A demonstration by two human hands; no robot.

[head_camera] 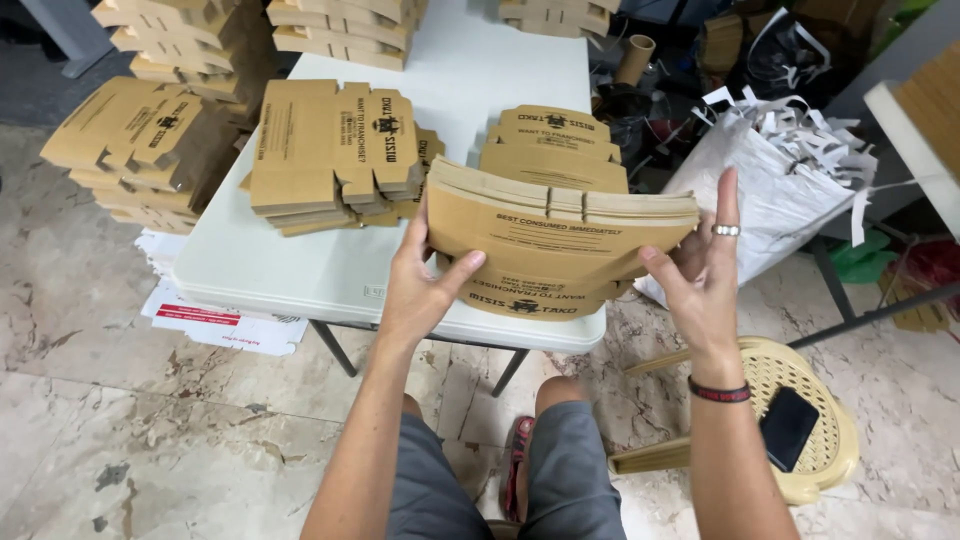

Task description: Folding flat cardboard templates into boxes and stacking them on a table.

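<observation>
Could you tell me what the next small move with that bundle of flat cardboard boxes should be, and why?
Probably close the right hand onto the bundle of flat box blanks. The left hand grips its left edge, thumb across the front, while the right hand is open with only the fingers at the right edge. The bundle is held on edge above the white table, so the sheets could fan apart.

Head camera looks steeply down — close over the table.
</observation>
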